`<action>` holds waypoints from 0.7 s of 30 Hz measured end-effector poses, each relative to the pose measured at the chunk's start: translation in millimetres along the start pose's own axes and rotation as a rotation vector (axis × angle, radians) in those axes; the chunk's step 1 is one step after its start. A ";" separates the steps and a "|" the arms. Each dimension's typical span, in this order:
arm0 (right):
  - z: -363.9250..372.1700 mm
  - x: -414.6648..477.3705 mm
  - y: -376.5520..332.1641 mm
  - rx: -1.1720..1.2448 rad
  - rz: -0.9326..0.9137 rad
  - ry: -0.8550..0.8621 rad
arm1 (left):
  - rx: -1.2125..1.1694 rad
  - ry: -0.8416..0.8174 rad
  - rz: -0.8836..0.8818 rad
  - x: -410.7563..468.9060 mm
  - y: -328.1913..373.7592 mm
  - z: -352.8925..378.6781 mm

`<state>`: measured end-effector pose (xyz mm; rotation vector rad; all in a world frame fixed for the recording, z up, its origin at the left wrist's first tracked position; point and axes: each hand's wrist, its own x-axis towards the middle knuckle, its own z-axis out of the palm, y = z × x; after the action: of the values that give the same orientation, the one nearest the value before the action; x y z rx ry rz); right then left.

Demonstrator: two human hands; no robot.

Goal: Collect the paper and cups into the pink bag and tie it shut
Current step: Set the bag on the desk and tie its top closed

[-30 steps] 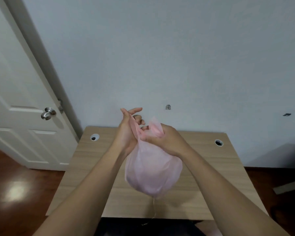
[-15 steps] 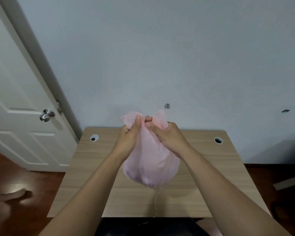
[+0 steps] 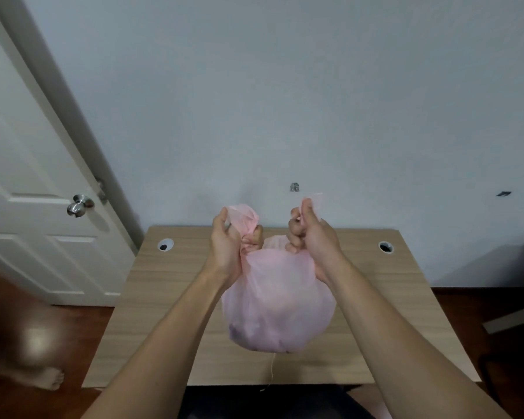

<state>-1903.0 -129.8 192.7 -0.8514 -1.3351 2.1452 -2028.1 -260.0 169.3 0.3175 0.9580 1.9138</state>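
The left hand (image 3: 229, 247) is closed around one gathered ear of the pink bag (image 3: 277, 306), thumb up and fingers curled, with a loose puff of film standing above the fist. The right hand (image 3: 310, 237) is closed the same way on the other ear, a thin tip of plastic showing above its thumb. The two fists sit near each other but apart, with the bag's mouth stretched between them. The bag hangs full and rounded below the hands, above the wooden desk (image 3: 170, 297); whether its bottom touches the top cannot be told. Dim shapes show through the film, probably the paper and cups, so collecting looks done and tying is the step in hand. To do it well, the person would likely keep both ears pinched low, close to the load, cross one over the other, tuck it under, and pull evenly outward so the thin film cinches without tearing. A thin string (image 3: 272, 370) dangles below the bag.
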 end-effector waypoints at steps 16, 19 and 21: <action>14.7 -11.1 14.6 -0.627 0.128 -0.430 | 0.618 0.105 -0.105 -8.3 -19.9 -0.7; 13.8 -12.6 20.5 -0.775 0.044 -0.404 | 0.662 0.170 -0.022 -11.2 -22.0 -0.7; 12.6 -11.5 27.2 -0.800 0.008 -0.363 | 0.702 0.173 0.034 -14.7 -22.1 2.9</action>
<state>-1905.9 -156.5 175.2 -0.7411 -2.4543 1.8010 -2004.8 -265.2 157.5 0.5774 1.7393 1.5936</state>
